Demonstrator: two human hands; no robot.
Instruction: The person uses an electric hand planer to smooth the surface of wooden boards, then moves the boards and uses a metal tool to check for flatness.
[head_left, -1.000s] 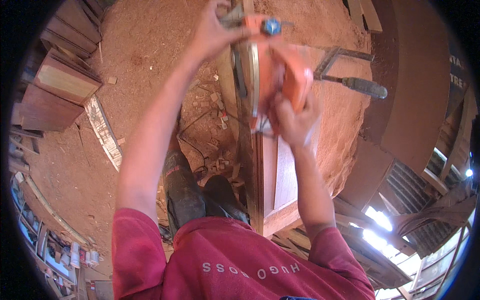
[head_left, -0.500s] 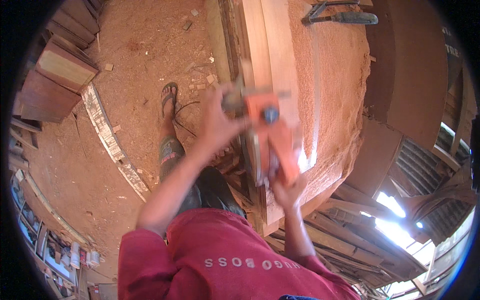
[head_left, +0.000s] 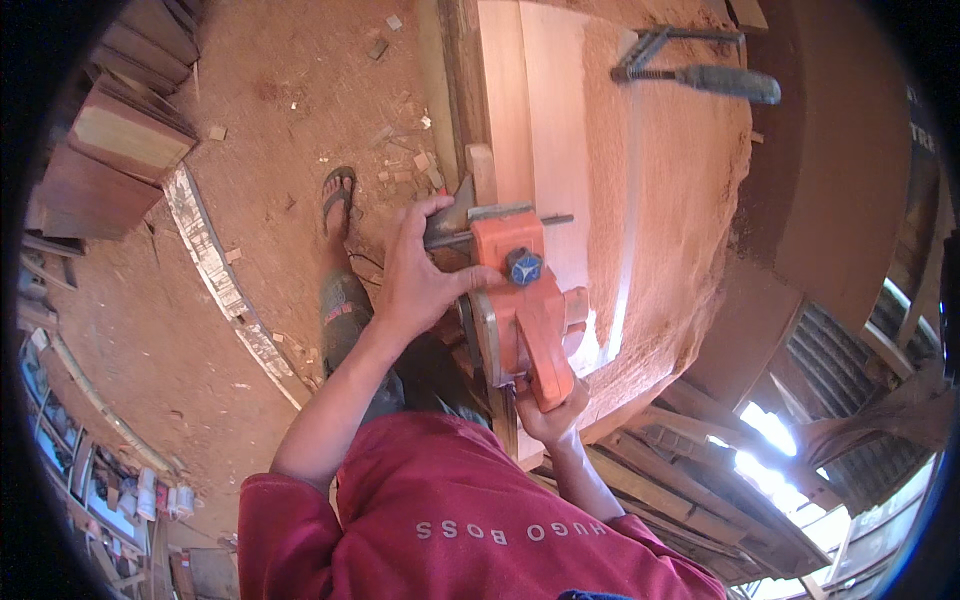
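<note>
An orange electric hand planer (head_left: pixel 545 335) with a blue front knob sits along the left edge of a pale wooden board (head_left: pixel 555 130). My right hand (head_left: pixel 553 415) is closed round its rear handle, the fingers partly hidden by the handle. At the planer's front left, my left hand (head_left: pixel 425 270) grips the side guide, thumb lying on the orange body below the knob. The other fingers of that hand reach over the metal guide (head_left: pixel 452 220) beside the board's edge. A thin metal rod sticks out across the planer's front.
A bar clamp (head_left: pixel 715 80) with a dark handle lies at the board's far end. Reddish shavings cover the surface right of the board (head_left: pixel 680 200). Stacked planks (head_left: pixel 680 490) stand at the lower right. Wood scraps and a long pale strip (head_left: pixel 215 260) lie on the floor.
The planer and both hands have come back toward me and slightly left along the board. They were blurred by motion before and now show sharply. Both hands keep their hold.
</note>
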